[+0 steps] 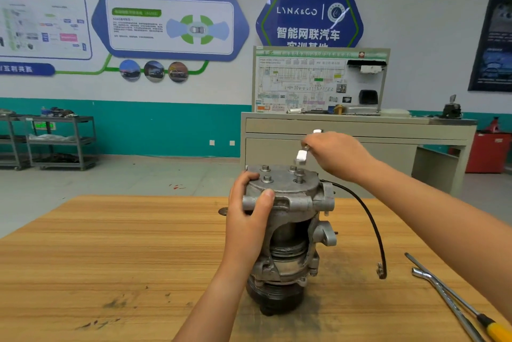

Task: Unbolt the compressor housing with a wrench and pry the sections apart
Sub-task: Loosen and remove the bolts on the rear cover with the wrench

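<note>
Yellow-handled screwdriver (496, 332) at near right corner of surface (110, 244). Compressor (291, 231) upright mid-surface. Left hand (249, 203) wraps its top section, steadying. Right hand (338, 156) grips wrench (301, 157) just above bolts (299, 174). Seat wrench fully, square on bolt head; brace against twist.

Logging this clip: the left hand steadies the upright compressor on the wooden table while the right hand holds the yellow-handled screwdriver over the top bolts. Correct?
Not quite. In the head view the right hand holds a small shiny wrench over the bolts; the yellow-handled screwdriver lies on the table. The left hand does steady the upright compressor.
</note>
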The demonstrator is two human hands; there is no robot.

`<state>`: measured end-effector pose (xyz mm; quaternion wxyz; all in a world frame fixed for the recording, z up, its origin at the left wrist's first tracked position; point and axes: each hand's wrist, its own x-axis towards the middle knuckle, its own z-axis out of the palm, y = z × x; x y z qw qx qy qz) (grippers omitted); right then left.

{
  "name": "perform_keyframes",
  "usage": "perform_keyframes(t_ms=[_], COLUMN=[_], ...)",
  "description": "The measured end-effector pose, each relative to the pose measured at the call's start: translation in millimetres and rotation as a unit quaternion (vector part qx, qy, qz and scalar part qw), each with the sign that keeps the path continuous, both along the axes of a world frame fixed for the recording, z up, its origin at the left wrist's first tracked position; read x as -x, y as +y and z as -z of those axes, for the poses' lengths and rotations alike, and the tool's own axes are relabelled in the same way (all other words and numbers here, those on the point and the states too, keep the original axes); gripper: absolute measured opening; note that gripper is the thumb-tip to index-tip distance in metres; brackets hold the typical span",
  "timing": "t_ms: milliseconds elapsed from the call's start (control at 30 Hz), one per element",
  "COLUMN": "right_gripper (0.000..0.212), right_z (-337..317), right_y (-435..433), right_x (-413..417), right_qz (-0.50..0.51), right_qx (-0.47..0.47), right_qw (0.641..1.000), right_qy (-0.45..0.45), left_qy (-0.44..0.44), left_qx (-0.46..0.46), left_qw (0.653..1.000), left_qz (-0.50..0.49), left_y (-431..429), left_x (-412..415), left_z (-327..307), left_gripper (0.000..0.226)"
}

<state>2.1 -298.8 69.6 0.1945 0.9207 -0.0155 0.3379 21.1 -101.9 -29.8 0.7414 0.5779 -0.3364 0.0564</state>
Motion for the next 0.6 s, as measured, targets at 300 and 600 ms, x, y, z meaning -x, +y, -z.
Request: perform_keyframes(t_ms=[300,600], right_gripper=[0.035,0.041], right_z=[-11.7,-9.8], right_y=[25.7,65.6], right_x=[103.4,116.0], right_qz=[0.08,0.163], right_qx=[-0.123,-0.063], right_qw=[0.988,0.975], right_qy=[0.056,0.139], left_qy=[0.009,0.009], left_qx=[0.003,-0.011], left_qw=[1.0,1.0], left_qz=[-0.009,-0.015], left_y=[1.0,1.6], left_x=[5.0,6.0], left_z=[-4.2,-4.3], left_gripper=[0.028,0.024])
